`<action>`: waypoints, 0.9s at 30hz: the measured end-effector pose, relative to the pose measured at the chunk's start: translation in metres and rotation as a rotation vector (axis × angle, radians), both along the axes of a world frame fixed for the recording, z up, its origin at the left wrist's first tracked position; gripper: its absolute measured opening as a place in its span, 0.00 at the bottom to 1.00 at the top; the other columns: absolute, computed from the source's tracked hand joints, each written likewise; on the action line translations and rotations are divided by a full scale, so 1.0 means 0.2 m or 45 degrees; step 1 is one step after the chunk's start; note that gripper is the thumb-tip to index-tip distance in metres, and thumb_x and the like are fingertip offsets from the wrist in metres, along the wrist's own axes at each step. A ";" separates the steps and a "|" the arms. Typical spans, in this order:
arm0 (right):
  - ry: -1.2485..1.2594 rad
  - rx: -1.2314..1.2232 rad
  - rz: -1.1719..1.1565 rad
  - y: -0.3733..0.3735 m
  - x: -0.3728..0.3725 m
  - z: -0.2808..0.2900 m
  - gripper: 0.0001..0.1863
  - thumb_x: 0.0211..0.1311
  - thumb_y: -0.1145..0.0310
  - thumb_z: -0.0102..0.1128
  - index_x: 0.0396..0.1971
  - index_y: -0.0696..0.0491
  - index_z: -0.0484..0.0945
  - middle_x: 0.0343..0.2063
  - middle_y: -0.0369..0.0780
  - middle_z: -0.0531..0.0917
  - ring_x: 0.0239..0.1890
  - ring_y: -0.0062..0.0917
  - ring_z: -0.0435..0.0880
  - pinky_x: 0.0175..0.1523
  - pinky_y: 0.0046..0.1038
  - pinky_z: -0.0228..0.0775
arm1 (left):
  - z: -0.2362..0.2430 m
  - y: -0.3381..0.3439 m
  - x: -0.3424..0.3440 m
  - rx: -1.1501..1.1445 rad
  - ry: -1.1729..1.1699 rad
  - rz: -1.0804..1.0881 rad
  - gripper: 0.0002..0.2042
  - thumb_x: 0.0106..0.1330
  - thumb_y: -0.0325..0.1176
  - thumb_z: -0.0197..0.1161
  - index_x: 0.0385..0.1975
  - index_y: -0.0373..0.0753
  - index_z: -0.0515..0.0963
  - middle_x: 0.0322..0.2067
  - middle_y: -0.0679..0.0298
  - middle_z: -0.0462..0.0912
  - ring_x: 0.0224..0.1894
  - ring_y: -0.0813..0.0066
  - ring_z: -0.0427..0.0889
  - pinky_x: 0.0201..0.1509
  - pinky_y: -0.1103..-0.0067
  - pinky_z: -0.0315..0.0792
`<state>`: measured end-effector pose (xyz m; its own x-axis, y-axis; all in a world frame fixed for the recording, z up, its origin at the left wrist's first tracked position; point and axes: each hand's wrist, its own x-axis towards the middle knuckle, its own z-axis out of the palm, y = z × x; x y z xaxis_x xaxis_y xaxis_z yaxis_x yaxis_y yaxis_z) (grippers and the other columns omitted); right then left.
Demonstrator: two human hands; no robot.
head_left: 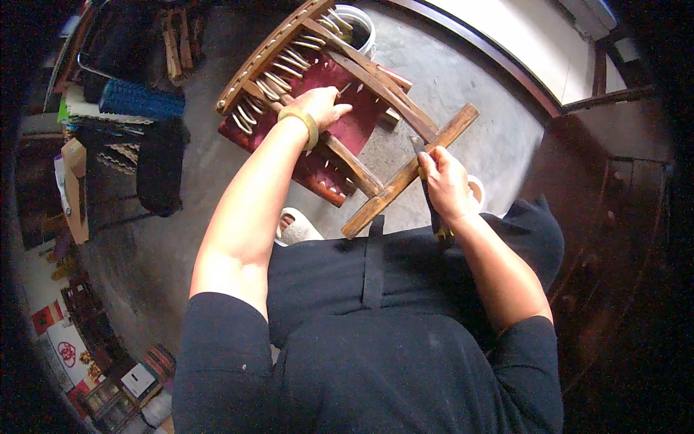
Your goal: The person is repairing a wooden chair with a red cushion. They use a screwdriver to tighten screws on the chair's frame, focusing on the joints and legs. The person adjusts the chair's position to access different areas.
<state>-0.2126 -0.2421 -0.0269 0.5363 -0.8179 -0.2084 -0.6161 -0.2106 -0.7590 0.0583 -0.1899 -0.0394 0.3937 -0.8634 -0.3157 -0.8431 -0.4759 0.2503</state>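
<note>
While the wooden frame (408, 112) lies toward twelve o'clock above a dark red panel (363, 119), the left hand (318, 107) reaches over its rail at eleven, near pale cord loops (289, 66); whether those fingers grip anything, I cannot tell. At two o'clock, the right hand's (444, 184) fingers close around a dark tool (428, 192).

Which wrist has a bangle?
The left hand's: a pale yellowish bangle circles it, while the right hand's wrist is bare.
</note>
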 end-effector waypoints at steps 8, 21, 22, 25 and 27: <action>-0.094 0.063 -0.049 -0.03 0.00 0.01 0.12 0.57 0.61 0.54 0.27 0.56 0.74 0.22 0.48 0.78 0.29 0.42 0.79 0.34 0.36 0.68 | -0.06 0.02 -0.01 -0.183 -0.135 -0.003 0.16 0.64 0.45 0.49 0.25 0.39 0.72 0.27 0.50 0.77 0.33 0.47 0.75 0.36 0.61 0.68; -0.170 -0.277 -0.039 -0.20 0.17 0.14 0.12 0.57 0.59 0.54 0.27 0.53 0.73 0.23 0.47 0.78 0.29 0.44 0.77 0.33 0.38 0.67 | 0.11 0.36 -0.24 -0.662 -0.180 0.502 0.15 0.62 0.44 0.50 0.24 0.39 0.72 0.21 0.46 0.75 0.28 0.43 0.75 0.30 0.58 0.66; -0.166 -0.286 -0.033 -0.19 0.19 0.13 0.12 0.58 0.58 0.54 0.27 0.53 0.73 0.23 0.47 0.78 0.29 0.44 0.77 0.33 0.38 0.67 | 0.09 0.39 -0.25 -0.688 -0.139 0.552 0.15 0.62 0.44 0.50 0.24 0.39 0.73 0.21 0.46 0.75 0.28 0.43 0.75 0.30 0.59 0.67; -0.180 -0.302 0.000 -0.19 0.23 0.07 0.12 0.57 0.58 0.54 0.27 0.52 0.73 0.23 0.46 0.78 0.29 0.44 0.77 0.33 0.38 0.67 | 0.08 0.42 -0.26 -0.693 -0.110 0.606 0.14 0.61 0.45 0.52 0.26 0.39 0.74 0.22 0.47 0.76 0.29 0.45 0.76 0.32 0.61 0.68; -0.188 -0.292 0.013 -0.19 0.26 0.05 0.12 0.58 0.58 0.54 0.26 0.51 0.73 0.22 0.46 0.78 0.29 0.44 0.77 0.32 0.39 0.67 | 0.08 0.44 -0.24 -0.704 -0.064 0.626 0.15 0.59 0.44 0.55 0.24 0.37 0.73 0.20 0.48 0.75 0.26 0.48 0.75 0.30 0.63 0.67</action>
<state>-0.1604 -0.2797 -0.0171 0.5553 -0.8292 0.0631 -0.4990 -0.3930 -0.7724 0.0095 -0.1011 -0.0233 0.7783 -0.6115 0.1426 -0.5820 -0.6172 0.5295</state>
